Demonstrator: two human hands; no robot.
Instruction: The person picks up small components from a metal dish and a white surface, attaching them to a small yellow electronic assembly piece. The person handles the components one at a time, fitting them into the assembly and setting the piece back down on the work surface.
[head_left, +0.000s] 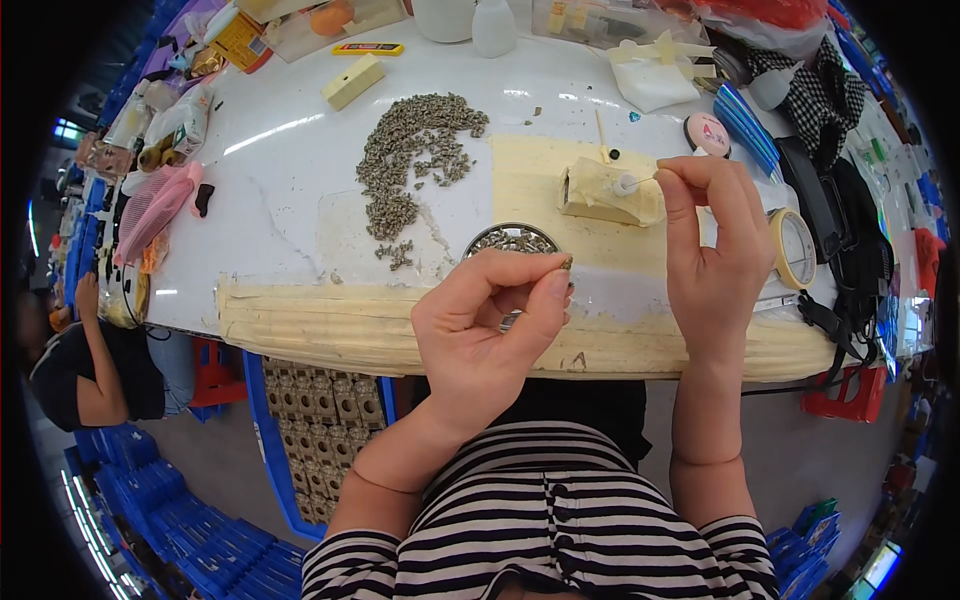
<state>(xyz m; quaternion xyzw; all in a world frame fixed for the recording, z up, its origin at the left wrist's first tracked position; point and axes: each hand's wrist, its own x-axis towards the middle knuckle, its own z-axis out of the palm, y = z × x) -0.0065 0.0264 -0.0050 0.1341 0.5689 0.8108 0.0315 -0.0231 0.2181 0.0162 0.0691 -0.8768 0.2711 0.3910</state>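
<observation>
My left hand (pixel 492 320) pinches a tiny grey metal part (pixel 566 263) between thumb and forefinger, just above a round metal dish (pixel 511 238) filled with the same parts. My right hand (pixel 712 240) holds a thin white swab stick (pixel 633 181) with its tip near a small tape-wrapped block (pixel 600 195) standing on a tan mat (pixel 530 185). A large loose heap of small grey parts (pixel 415 150) lies on the white table (pixel 290 215) to the left of the mat.
A roll of tape (pixel 795 248) lies right of my right hand, black straps beyond it. A pink fan (pixel 155 210), a cream block (pixel 352 80) and bottles line the far edge. A blue crate of parts (pixel 320 420) sits under the table. Another person (pixel 90 370) crouches at left.
</observation>
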